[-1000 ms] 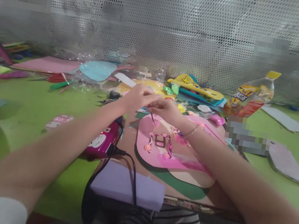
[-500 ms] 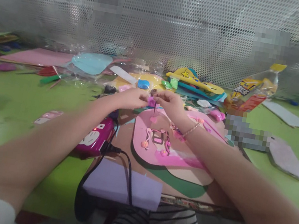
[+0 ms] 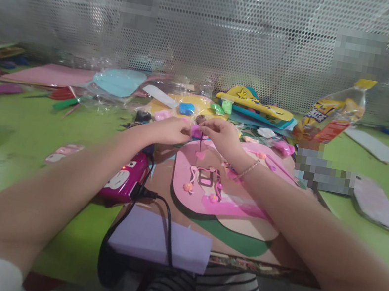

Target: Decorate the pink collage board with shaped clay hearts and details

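Observation:
My left hand (image 3: 170, 130) and my right hand (image 3: 220, 137) meet above the far end of a pink foam shape (image 3: 227, 186) that bears small pink and orange decorations. Between the fingertips sits a small pink piece (image 3: 196, 131); my left hand's fingers are curled against it. My right hand pinches a thin dark tool (image 3: 200, 141) that points down at the foam. A bracelet circles my right wrist. The pink foam lies on green and tan foam layers over a brown board (image 3: 265, 258).
A pink glue gun (image 3: 125, 181) with a black cord (image 3: 168, 231) rests left of the board, a purple foam block (image 3: 160, 240) in front. Foam sheets, plastic wrap and small coloured pieces litter the green table (image 3: 30, 136). A bottle (image 3: 330, 119) stands at right. Perforated metal screen behind.
My hands drew slightly toward me and lowered onto the small pink piece, uncovering a blue piece behind them. Since half a second ago they have hardly moved.

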Demonstrator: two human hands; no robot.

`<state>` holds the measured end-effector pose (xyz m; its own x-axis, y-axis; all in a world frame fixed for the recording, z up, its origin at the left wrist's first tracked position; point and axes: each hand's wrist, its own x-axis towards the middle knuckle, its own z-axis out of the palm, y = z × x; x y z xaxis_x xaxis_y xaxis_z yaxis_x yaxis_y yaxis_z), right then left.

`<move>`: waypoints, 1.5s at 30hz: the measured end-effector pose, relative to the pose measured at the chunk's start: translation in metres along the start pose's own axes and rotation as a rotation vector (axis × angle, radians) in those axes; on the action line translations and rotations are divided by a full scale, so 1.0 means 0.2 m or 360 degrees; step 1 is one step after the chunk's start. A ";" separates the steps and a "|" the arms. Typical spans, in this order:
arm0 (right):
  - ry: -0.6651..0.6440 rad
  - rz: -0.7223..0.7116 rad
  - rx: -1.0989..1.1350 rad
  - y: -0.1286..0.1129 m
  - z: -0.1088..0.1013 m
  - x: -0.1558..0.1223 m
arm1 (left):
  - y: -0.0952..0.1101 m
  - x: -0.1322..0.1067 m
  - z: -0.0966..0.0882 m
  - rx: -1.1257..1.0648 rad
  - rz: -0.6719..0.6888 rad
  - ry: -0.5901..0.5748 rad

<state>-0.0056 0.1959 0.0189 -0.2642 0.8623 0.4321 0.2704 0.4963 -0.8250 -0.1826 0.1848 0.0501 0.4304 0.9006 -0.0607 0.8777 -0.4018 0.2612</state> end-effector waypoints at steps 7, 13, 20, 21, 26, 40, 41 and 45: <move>0.0008 -0.0002 0.0026 0.00 0.00 0.00 | -0.01 0.00 0.00 -0.0016 0.0010 -0.0014; 0.0025 0.0005 0.0001 0.00 0.01 0.00 | -0.01 0.00 0.00 0.0058 -0.0025 -0.0047; 0.0015 0.0009 -0.0052 0.00 0.01 0.00 | -0.02 0.01 0.01 0.0103 -0.0048 -0.0078; 0.0016 0.0010 -0.0056 0.00 0.01 0.00 | -0.02 0.01 0.01 0.0109 -0.0052 -0.0080; 0.0030 0.0020 -0.0085 -0.01 0.00 0.00 | -0.01 0.01 0.01 0.0106 -0.0049 -0.0103; 0.0080 0.0055 -0.0237 -0.02 -0.01 -0.01 | -0.03 0.02 0.01 0.0137 -0.0001 -0.0143; 0.0081 0.0056 -0.0249 -0.02 -0.01 -0.01 | -0.03 0.02 0.01 0.0141 0.0006 -0.0155; 0.0063 0.0055 -0.0277 -0.03 -0.01 -0.01 | 0.00 0.00 -0.01 0.0160 0.0029 -0.0196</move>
<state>-0.0052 0.1917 0.0230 -0.2163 0.8806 0.4216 0.4360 0.4735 -0.7653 -0.1826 0.1855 0.0519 0.4634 0.8684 -0.1763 0.8836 -0.4378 0.1661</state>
